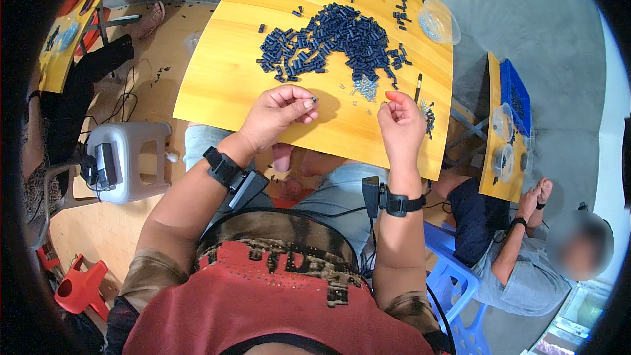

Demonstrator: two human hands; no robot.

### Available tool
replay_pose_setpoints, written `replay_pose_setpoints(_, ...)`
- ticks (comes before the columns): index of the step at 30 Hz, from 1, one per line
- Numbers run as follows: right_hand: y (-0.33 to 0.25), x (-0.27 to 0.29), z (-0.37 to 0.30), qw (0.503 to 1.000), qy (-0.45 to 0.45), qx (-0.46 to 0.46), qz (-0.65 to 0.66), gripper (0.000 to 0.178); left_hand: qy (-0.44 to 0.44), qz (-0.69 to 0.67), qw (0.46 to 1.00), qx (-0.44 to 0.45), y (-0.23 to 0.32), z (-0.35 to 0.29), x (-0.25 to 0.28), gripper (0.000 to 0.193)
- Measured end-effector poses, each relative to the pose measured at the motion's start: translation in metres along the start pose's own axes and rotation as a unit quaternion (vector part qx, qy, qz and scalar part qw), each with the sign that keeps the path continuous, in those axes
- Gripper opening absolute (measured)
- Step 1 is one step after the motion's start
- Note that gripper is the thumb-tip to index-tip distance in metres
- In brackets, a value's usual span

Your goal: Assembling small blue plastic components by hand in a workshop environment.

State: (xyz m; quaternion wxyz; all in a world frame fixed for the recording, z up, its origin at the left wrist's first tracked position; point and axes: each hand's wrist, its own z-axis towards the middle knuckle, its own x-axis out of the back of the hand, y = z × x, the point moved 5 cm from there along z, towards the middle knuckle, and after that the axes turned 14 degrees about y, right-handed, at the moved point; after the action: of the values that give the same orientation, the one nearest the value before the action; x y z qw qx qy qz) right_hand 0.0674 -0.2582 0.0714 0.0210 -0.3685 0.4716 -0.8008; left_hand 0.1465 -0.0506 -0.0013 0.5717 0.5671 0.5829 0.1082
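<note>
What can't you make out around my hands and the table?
All in the head view:
Small dark piece in the left hand: too small, partly covered by fingers.
Right hand: fingers hide whether it holds anything.
Black pile: top layer hides what's beneath.
Table, far end: cut off by top edge.

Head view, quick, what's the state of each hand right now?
Left hand: closed, pinching a small dark piece at the fingertips.
Right hand: fingers curled; can't tell whether it's closed on anything.
</note>
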Motion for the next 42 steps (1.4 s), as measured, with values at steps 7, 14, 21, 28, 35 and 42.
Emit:
replay_pose_setpoints(7,-0.034,-0.014,-0.038,0.975,-0.112,-0.039,0.188,0.013,0.007,0.081,0.997,-0.013,0.01,-0.015,-0.007,0.014)
replay_pose_setpoints(14,-0.064,-0.004,-0.063,0.933,-0.177,-0.096,0.298,0.013,-0.011,0.113,0.993,0.013,0.02,-0.051,-0.023,0.014)
replay_pose_setpoints(21,-0.066,0.009,-0.075,0.93,-0.185,-0.058,0.311,0.011,-0.035,0.137,0.99,-0.005,0.027,-0.076,-0.042,0.012)
replay_pose_setpoints(28,-0.063,0.025,-0.082,0.921,-0.159,-0.073,0.347,0.012,-0.013,0.152,0.988,-0.027,0.027,-0.09,-0.05,0.01)
replay_pose_setpoints(35,-0.06,0.028,-0.088,0.918,-0.177,-0.062,0.35,0.011,-0.03,0.13,0.99,-0.052,0.026,-0.098,-0.055,0.017)
replay_pose_setpoints(42,-0.06,0.029,-0.093,0.906,-0.192,-0.076,0.369,0.012,-0.02,0.141,0.989,-0.031,0.023,-0.101,-0.052,0.02)
